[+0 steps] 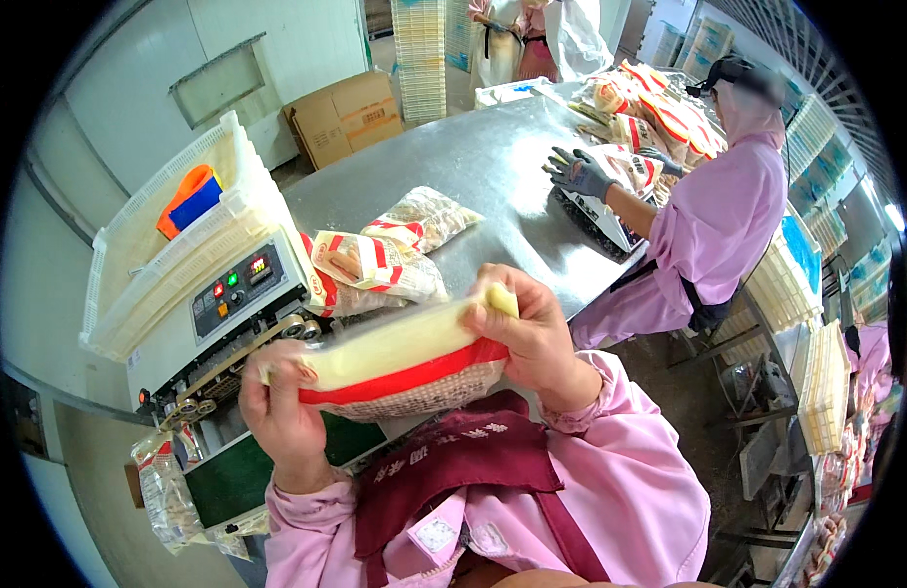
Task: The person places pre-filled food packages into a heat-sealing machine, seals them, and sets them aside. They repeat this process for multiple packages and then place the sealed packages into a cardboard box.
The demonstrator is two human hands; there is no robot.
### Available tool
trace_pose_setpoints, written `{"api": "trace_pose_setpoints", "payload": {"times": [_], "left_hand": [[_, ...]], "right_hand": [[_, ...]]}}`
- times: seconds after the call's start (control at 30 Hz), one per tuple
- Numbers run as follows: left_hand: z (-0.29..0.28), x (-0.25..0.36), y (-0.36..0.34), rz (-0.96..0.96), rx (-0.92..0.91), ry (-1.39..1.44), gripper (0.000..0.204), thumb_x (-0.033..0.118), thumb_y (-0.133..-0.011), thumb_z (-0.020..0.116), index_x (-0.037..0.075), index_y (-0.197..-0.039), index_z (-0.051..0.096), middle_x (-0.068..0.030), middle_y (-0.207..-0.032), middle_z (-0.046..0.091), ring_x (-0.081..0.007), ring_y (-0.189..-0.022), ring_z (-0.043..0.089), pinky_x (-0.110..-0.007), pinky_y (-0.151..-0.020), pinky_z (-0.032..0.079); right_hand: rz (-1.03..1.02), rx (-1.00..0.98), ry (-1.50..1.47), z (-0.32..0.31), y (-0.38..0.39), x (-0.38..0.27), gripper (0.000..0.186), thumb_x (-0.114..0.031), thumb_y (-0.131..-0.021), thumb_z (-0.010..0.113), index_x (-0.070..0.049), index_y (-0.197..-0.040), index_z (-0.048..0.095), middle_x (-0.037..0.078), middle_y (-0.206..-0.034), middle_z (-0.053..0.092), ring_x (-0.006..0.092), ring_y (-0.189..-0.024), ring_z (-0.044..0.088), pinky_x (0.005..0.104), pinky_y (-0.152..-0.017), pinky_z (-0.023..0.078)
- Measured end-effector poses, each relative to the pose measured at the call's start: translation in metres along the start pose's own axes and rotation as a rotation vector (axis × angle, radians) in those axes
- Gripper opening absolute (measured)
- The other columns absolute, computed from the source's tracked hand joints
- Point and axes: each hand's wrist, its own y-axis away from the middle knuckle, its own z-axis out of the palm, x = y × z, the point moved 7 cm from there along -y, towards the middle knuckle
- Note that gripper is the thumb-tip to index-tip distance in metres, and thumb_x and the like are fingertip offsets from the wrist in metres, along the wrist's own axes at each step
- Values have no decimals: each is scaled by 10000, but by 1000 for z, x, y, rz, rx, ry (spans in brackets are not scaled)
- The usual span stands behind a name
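Note:
A filled plastic food bag (405, 377), cream along its top with a red band and a see-through lower part, is stretched between my two hands. My left hand (285, 412) pinches its left top corner, beside the rollers of a band sealing machine (243, 294). At the right top corner, my right hand (527, 333) grips the bag with the thumb in front. Just beyond, several similar filled bags (375, 265) lie in a small heap on the metal table. The machine's panel has lit buttons and a red display.
White plastic crates (130, 265) stand on the sealer, with an orange and blue roll (189, 201) on top. A co-worker (718, 216) in pink handles bags at the steel table (375, 176), near a large bag pile (659, 108). A cardboard box (346, 118) stands behind. Below the sealer runs a green belt (238, 480).

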Motion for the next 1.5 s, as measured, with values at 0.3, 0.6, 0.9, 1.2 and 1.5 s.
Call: {"api": "trace_pose_setpoints", "payload": {"times": [0.3,0.6,0.9,1.2,1.5], "left_hand": [[-59,-183,-1,-681,318,180,296,192,-926,698,9,-1152,642,-61,-1048,686,-156,-951,647,-309,-867,505],[-93,-198,32,-850,385,282,135,207,-893,727,107,-961,667,3,-886,669,-98,-750,622,-256,-616,497],[-124,-228,47,-886,344,123,166,148,-899,689,26,-1012,695,-61,-918,705,-151,-767,664,-294,-702,546],[-188,-202,48,-724,530,-111,243,155,-808,765,-48,-932,716,-49,-879,703,-104,-758,615,-258,-694,481],[-229,-174,58,-661,648,-189,255,114,-795,766,-47,-981,700,-60,-914,698,-133,-814,616,-268,-752,470]], "right_hand": [[403,267,64,-76,-57,159,275,-118,-906,698,14,-1135,621,94,-1036,693,153,-888,668,307,-799,552],[264,427,0,-91,-47,178,110,-141,-936,675,-50,-888,637,45,-838,664,109,-731,631,247,-654,527],[96,459,369,-111,-58,208,170,-98,-914,658,-17,-770,617,-16,-695,579,48,-602,461,229,-539,375],[113,401,473,-60,-75,246,140,-116,-909,643,-12,-818,661,-7,-719,620,58,-635,499,236,-589,407],[193,316,626,-20,-72,264,255,-222,-905,676,32,-919,693,63,-751,676,103,-679,564,297,-648,470]]}}
